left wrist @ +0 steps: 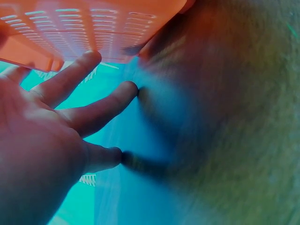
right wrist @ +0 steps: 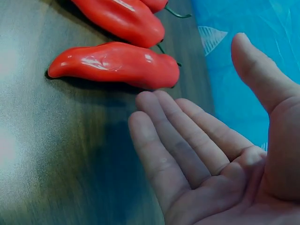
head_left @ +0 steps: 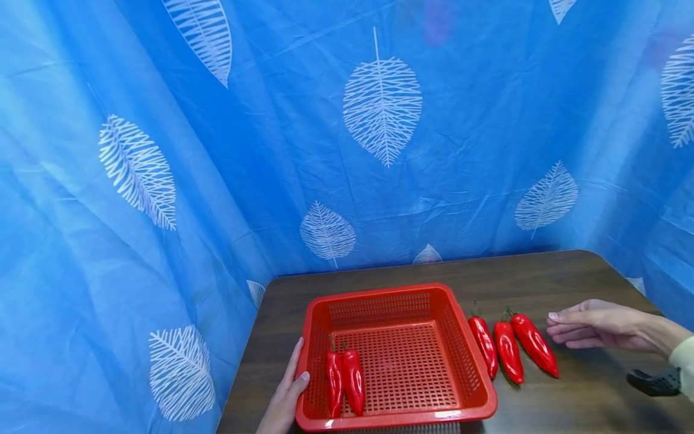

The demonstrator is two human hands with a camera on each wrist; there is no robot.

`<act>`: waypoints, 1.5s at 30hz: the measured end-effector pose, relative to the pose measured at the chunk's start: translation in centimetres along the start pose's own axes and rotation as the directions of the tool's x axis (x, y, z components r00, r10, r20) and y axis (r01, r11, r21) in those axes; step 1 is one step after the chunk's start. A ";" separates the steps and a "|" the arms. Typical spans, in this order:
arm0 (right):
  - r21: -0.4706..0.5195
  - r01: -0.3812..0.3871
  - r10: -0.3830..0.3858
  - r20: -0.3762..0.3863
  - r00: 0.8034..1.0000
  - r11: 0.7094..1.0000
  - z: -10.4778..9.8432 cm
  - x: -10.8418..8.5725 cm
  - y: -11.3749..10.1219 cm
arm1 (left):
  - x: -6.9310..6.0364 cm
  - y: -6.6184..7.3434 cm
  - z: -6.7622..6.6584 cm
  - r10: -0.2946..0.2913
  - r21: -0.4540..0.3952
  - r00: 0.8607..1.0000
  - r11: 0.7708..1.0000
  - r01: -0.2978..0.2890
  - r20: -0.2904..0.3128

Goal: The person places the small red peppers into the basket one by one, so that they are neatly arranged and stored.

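Note:
In the head view, a red plastic basket (head_left: 385, 416) with slotted walls has two red chili peppers (head_left: 353, 381) lying in its left part. My left hand (head_left: 283, 395) is at the basket's left side, the thumb tip on the rim. The left wrist view shows that hand (left wrist: 51, 122) with straight, spread fingers; one touches the basket's outer wall (left wrist: 108, 28). Right of the basket, three more red peppers (head_left: 507, 352) lie side by side. My right hand (head_left: 602, 325) is just right of them, holding nothing. From the right wrist, its straight fingers are beside the nearest pepper (right wrist: 115, 64), thumb apart.
Everything stands on a dark wooden table (head_left: 580, 277) with rounded far corners. A blue curtain (head_left: 466, 132) with white leaf prints hangs behind the table and along both sides. A black strap (head_left: 653, 383) shows below the right wrist.

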State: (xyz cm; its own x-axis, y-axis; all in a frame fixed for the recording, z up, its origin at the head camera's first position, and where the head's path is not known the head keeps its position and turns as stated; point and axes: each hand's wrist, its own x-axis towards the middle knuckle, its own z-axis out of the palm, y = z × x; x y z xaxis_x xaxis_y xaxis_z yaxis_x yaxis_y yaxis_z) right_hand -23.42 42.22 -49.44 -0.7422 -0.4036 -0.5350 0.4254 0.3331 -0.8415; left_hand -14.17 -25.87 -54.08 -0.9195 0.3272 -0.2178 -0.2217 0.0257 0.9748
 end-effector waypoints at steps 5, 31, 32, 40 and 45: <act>-0.058 -0.020 0.018 -0.027 0.999 0.998 0.4 0.8 0.2 | 0.0 0.1 0.0 0.001 0.001 1.000 1.000 -0.001 -0.001; -0.259 -0.104 0.044 -0.228 0.973 0.960 3.6 3.6 -0.2 | -0.1 -0.1 0.1 0.062 -0.001 0.998 0.998 -0.062 0.022; -0.259 -0.114 0.051 -0.238 0.970 0.959 3.8 3.6 -0.2 | -0.1 -0.1 0.1 0.074 0.006 0.997 0.997 -0.074 0.023; -0.230 -0.139 0.073 -0.276 0.958 0.963 4.3 3.8 -0.3 | -0.1 -0.2 0.0 0.086 0.012 0.996 0.996 -0.086 0.022; -0.213 -0.140 0.079 -0.272 0.959 0.967 4.3 3.8 -0.2 | -0.1 -0.3 0.0 0.080 0.000 0.996 0.997 -0.080 0.027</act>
State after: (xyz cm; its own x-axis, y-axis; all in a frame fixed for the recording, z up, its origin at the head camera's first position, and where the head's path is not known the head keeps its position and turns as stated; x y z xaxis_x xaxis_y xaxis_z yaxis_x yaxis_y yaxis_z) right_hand -24.15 36.98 -51.62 -0.8189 -0.1294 -0.5592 0.4050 0.5601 -0.7227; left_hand -14.05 -25.93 -54.34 -0.9252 0.3539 -0.1373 -0.1470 -0.0005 0.9891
